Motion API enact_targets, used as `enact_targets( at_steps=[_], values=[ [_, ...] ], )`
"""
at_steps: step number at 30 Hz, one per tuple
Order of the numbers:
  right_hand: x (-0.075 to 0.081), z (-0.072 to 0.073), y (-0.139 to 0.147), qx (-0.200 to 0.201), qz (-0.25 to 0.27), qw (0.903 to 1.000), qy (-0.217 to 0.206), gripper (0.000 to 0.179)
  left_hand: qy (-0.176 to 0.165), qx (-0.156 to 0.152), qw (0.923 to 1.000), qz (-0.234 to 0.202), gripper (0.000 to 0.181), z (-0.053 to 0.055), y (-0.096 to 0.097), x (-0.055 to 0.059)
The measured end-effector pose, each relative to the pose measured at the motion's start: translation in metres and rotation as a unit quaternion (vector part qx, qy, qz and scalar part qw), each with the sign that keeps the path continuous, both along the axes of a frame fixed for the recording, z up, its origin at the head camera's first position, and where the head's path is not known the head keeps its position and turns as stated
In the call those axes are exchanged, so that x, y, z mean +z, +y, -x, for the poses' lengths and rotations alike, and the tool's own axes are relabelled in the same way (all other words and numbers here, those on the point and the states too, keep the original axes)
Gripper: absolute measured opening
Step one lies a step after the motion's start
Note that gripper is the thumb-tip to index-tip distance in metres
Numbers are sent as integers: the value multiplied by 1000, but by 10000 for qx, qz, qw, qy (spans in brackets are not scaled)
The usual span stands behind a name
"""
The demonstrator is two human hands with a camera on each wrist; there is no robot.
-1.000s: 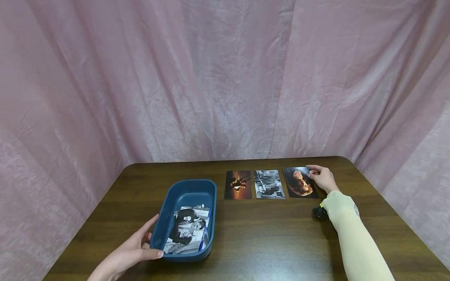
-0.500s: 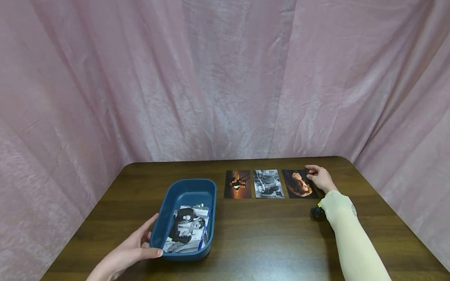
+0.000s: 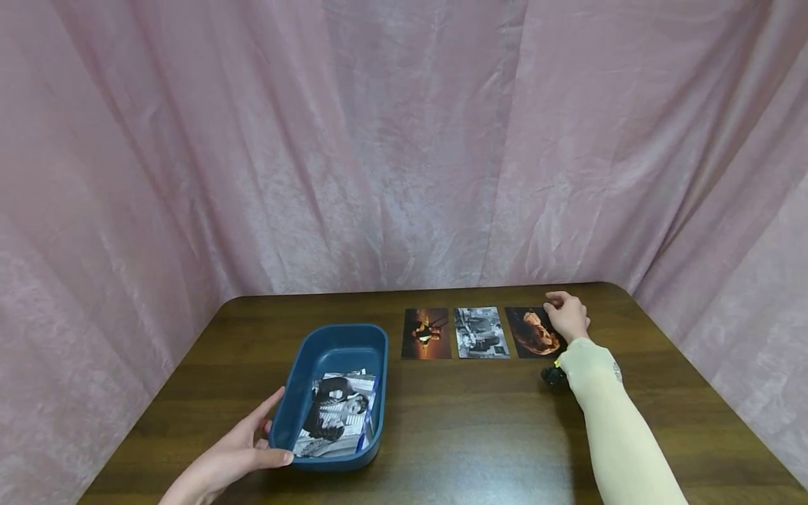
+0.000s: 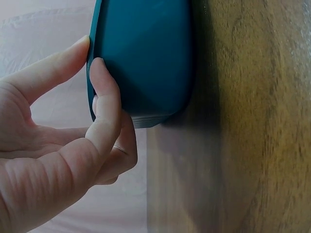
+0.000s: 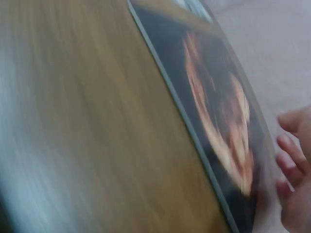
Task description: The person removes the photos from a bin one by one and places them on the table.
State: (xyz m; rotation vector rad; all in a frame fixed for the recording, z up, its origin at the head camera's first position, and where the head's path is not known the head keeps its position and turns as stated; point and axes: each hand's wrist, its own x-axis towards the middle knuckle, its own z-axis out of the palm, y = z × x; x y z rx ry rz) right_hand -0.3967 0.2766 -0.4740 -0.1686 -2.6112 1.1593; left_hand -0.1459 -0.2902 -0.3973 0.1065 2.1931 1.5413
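My left hand point(image 3: 235, 449) grips the near left corner of a blue plastic bin point(image 3: 346, 339), thumb and fingers on either side of its rim point(image 4: 91, 77). Inside the bin lies a pile of photo prints point(image 3: 341, 412), a black-and-white one on top. At the far right my right hand point(image 3: 568, 317) hovers by the right edge of a dark photo print point(image 3: 533, 331) with an orange-lit figure, overlapping its corner in the head view. Its fingers point(image 5: 291, 155) are loosely bent with nothing between them. The print lies flat on the table.
Left of that print, in a row, lie a black-and-white photo point(image 3: 482, 332) and an orange-brown photo point(image 3: 426, 334). The brown wooden table point(image 3: 467, 421) ends at pink curtains point(image 3: 404, 175). A small black device point(image 3: 554, 376) sits at my right wrist.
My right hand has let go of the dark photo print, which has settled flat in the row, and has shifted slightly left. The left hand and bin stay put.
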Motion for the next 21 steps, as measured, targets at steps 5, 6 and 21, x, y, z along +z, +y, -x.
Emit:
enact_targets(
  at_steps=[5, 6, 21],
  values=[
    [22, 16, -45, -134, -212, 9977, 628, 33, 95, -46, 9999, 20, 105, 1, -1, 1],
    [28, 20, -57, -26, -219, 9973, 701, 32, 99, -50, 9999, 21, 105, 1, -1, 1],
    [100, 17, -279, 1573, -73, 9777, 1388, 21, 96, -70, 9999, -55, 105, 4, -4, -2]
  ],
)
